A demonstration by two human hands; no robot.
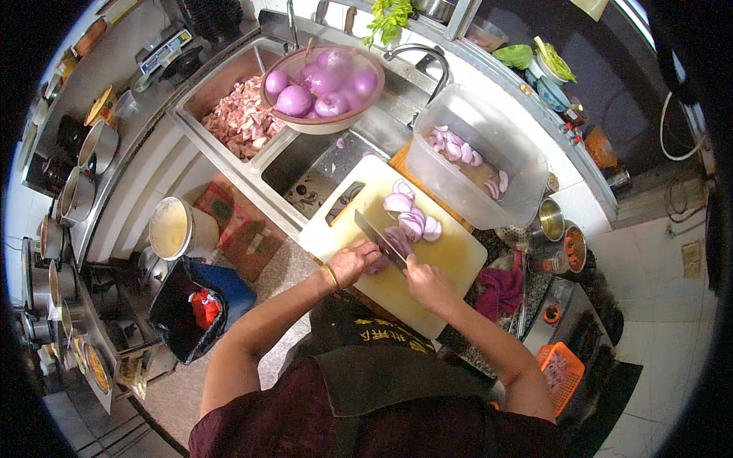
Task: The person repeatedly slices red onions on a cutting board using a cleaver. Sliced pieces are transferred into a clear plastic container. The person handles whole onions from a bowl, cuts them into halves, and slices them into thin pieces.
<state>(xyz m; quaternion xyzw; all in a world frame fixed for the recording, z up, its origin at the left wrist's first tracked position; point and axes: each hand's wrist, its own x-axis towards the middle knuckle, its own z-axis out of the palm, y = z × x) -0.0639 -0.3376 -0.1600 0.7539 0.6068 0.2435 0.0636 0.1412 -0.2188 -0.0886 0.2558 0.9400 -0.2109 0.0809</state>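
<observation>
My right hand [428, 281] grips a kitchen knife [379, 237], its blade angled across a white plastic cutting board [338, 243]. With bent fingers, my left hand [354, 262] holds a piece of red onion [377, 265] against the board, close beside the blade. Purple slices lie along the blade's far side. Beyond them, cut onion wedges [413, 220] are spread on the board. A translucent plastic tub [487, 194] behind the board has more onion wedges [452, 146] in its bottom. Most of the held onion is hidden by my fingers and the knife.
A bowl [323, 125] of whole peeled red onions straddles the sink divider. Raw meat pieces [246, 120] fill the left basin. A curved faucet [424, 48] rises behind. A purple cloth [499, 289] lies right of the board; a lined bin [172, 320] stands at lower left.
</observation>
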